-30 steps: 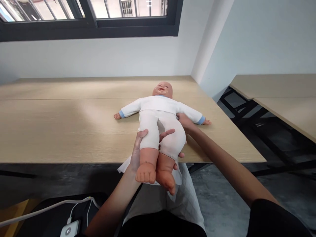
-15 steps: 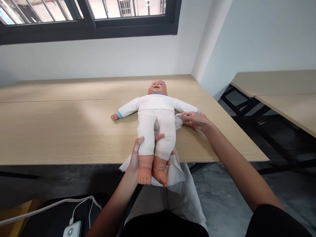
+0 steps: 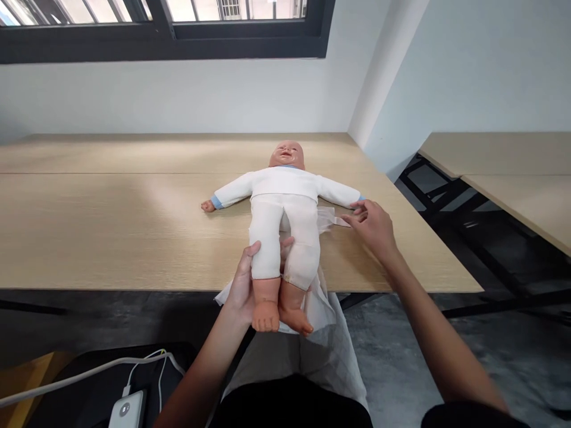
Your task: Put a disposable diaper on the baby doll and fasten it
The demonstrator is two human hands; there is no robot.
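A baby doll [image 3: 285,184] in a white top and trousers with blue cuffs lies face up, its feet sticking out past the table's near edge. My left hand [image 3: 244,285] is closed around the doll's legs from below, with the thumb over one trouser leg and a fingertip showing between the legs. Under the doll spreads a thin white diaper [image 3: 326,219], its lower part hanging over the edge behind the feet. Beside the doll's hip, my right hand [image 3: 370,226] pinches the diaper's side tab between thumb and fingers, close to the doll's cuff.
The doll rests on a light wooden table [image 3: 134,238] against the wall below a window [image 3: 241,38]. A second table [image 3: 513,154] stands at the right. At the lower left, a white power bank [image 3: 127,410] with cables lies on a dark surface.
My right hand has moved outward to the right, drawing the diaper's side tab out from beside the doll's hip. The doll's feet have shifted slightly to the right; my left hand keeps its hold.
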